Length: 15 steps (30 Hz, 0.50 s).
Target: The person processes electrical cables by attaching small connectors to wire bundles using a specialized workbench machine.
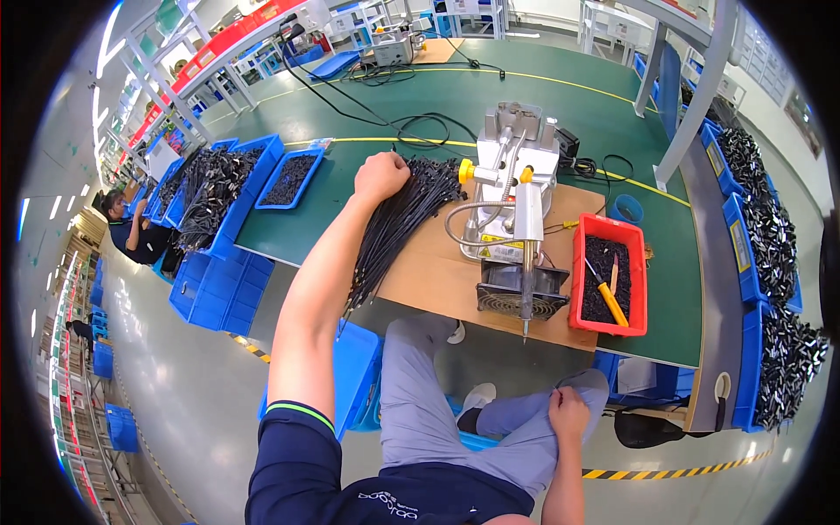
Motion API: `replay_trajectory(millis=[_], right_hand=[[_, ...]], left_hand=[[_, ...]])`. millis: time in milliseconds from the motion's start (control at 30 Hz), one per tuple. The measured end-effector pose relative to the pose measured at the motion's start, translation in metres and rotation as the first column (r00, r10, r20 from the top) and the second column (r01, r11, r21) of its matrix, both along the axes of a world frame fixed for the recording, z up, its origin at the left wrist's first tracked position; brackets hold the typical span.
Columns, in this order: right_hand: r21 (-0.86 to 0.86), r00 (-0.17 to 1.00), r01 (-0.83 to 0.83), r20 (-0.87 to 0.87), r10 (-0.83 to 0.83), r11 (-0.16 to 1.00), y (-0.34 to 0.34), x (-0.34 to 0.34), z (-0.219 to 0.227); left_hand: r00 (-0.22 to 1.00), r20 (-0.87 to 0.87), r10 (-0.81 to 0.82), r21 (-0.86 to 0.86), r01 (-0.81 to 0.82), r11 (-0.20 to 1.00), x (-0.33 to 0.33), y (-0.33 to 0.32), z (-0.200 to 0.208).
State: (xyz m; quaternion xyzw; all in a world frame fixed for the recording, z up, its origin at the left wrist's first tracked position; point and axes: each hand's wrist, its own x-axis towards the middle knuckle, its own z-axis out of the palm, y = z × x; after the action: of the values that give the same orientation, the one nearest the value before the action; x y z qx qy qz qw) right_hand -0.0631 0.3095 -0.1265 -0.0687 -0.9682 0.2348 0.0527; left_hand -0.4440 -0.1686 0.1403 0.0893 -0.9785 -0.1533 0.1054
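Observation:
My left hand (380, 176) reaches out over the far end of a long bundle of black cables (398, 223) and rests on it with fingers curled around the strands. The bundle lies across the left part of a brown board (442, 280) on the green table. My right hand (570, 411) lies low on my right knee, fingers closed against the grey trouser cloth, holding nothing that I can see. A grey metal bench machine (516, 188) with yellow knobs and a flexible hose stands just right of the bundle.
A red bin (610, 278) with small black parts and a yellow-handled tool stands right of the machine. Blue bins (223, 188) of black cables sit at the left, more line the right edge (752, 236). A blue crate (359, 372) is by my legs. A person sits far left (122, 229).

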Motion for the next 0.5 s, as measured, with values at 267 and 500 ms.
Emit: replay_trajectory(millis=[267, 500], right_hand=[[0.033, 1.000, 0.012, -0.016, -0.012, 0.999, 0.001, -0.003, -0.003], [0.076, 0.998, 0.020, 0.054, -0.024, 0.997, 0.002, -0.002, 0.000]], left_hand=[[0.997, 0.075, -0.020, -0.100, 0.027, 0.995, -0.015, 0.018, 0.005], [0.993, 0.113, 0.032, -0.179, -0.012, 0.984, -0.022, 0.025, -0.002]])
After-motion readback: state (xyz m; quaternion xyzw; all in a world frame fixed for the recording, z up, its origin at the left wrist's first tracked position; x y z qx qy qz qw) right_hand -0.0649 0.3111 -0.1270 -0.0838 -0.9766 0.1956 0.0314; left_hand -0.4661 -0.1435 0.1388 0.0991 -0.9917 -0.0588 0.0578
